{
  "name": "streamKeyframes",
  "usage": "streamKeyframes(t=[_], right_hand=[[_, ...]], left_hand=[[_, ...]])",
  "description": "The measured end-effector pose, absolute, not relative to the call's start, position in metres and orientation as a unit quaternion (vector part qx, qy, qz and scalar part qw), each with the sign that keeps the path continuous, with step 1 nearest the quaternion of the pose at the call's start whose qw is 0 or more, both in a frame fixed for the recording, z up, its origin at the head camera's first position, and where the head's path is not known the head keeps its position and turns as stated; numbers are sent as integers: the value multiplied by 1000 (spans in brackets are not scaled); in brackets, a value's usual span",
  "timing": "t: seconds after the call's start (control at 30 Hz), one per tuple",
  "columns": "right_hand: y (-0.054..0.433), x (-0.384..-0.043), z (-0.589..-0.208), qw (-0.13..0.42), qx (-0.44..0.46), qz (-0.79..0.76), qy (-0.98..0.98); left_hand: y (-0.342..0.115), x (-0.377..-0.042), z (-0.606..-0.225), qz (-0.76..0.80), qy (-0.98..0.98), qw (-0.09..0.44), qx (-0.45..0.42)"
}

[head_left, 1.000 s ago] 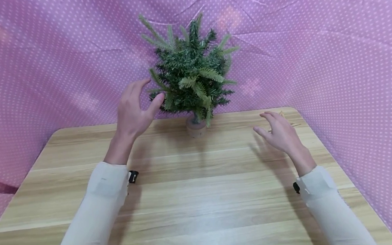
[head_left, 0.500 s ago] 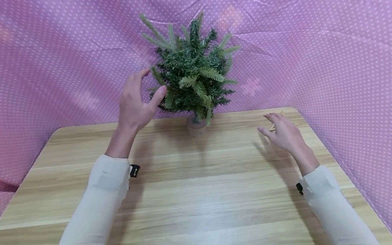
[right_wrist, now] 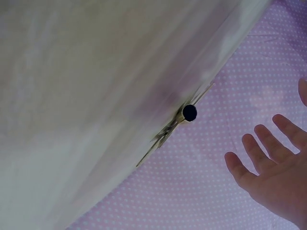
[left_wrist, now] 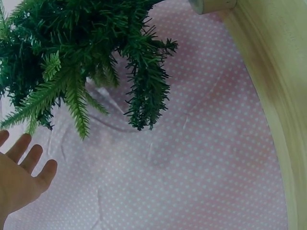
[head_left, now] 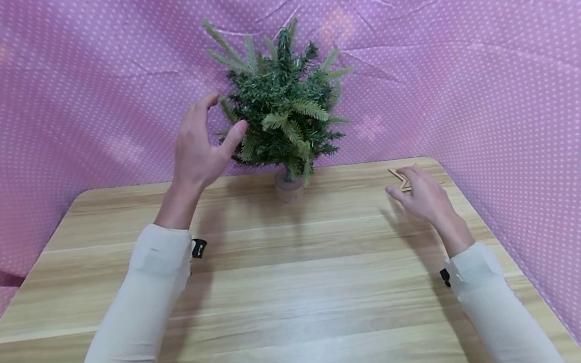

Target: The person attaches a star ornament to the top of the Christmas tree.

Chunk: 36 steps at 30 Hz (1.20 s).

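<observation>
A small artificial Christmas tree stands upright on a round wooden base at the table's back. My left hand is at the tree's left side, fingers and thumb spread beside the outer branches, gripping nothing. In the left wrist view its fingers lie just below the hanging needles of the tree. At the back right, my right hand hovers over a flat wooden star and partly hides it. From the right wrist, the star shows edge-on with a short hollow tube sticking up, apart from the relaxed fingers.
The light wood table has rounded back corners. Pink dotted cloth hangs close behind it and along both sides. A small black device is strapped at the left cuff, another black one at the right cuff.
My left hand has risen slightly along the tree's side. My right hand has shifted a little to the right, uncovering more of the star. The tree stays in place.
</observation>
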State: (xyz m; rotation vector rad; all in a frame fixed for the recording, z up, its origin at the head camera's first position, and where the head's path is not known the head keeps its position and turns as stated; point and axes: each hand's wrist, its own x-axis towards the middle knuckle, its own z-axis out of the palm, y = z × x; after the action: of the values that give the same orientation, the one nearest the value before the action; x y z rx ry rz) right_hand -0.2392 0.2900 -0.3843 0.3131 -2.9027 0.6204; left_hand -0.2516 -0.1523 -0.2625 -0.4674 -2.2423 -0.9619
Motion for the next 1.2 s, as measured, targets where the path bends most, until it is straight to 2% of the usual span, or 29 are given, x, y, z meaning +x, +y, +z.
streamKeyframes(t=[0.37, 1.2], right_hand=[[299, -243, -390, 67, 89, 225, -968], [321, -260, -388, 9, 66, 260, -963]], left_hand=[[-144, -255, -252, -351, -850, 341, -195], [-128, -267, -238, -319, -861, 319, -235]])
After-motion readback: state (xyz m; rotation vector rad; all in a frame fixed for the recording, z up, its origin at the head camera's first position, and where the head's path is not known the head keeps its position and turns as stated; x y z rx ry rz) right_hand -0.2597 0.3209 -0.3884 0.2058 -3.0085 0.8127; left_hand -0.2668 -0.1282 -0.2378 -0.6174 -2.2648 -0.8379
